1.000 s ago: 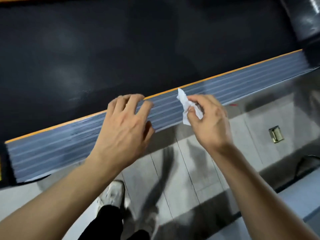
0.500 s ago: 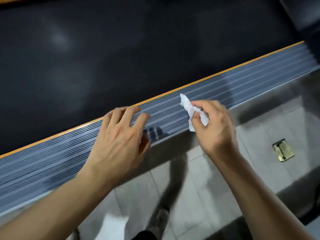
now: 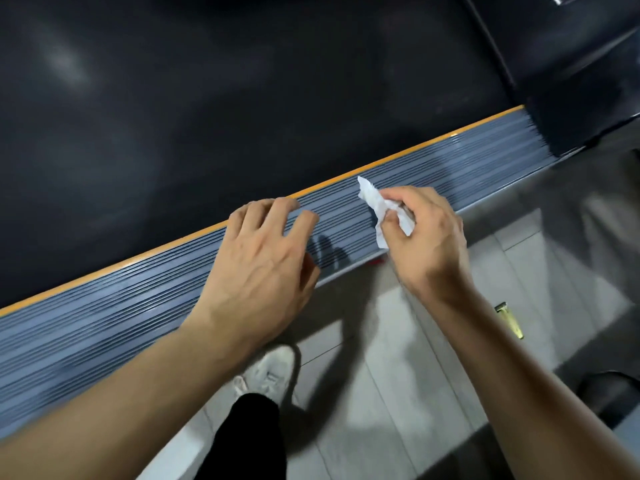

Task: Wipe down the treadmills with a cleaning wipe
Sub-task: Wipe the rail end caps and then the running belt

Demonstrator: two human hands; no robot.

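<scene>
A treadmill fills the upper view: its black belt (image 3: 242, 116) and a grey ribbed side rail (image 3: 104, 323) edged with a thin orange strip (image 3: 415, 150), running from lower left to upper right. My right hand (image 3: 426, 244) pinches a crumpled white wipe (image 3: 377, 206) just over the rail's near edge; the wipe's tip points up toward the orange strip. My left hand (image 3: 263, 265) hovers over the rail to the left of the wipe, fingers spread and lightly bent, holding nothing.
Grey floor tiles (image 3: 398, 393) lie below the rail. My white shoe (image 3: 270, 372) and black trouser leg stand on them. A brass floor fitting (image 3: 509, 320) sits at the right. A dark treadmill upright (image 3: 581, 98) rises at the top right.
Both hands have shifted rightward along the rail with the view. The right hand still holds the wipe. My foot has stepped forward beneath the left arm.
</scene>
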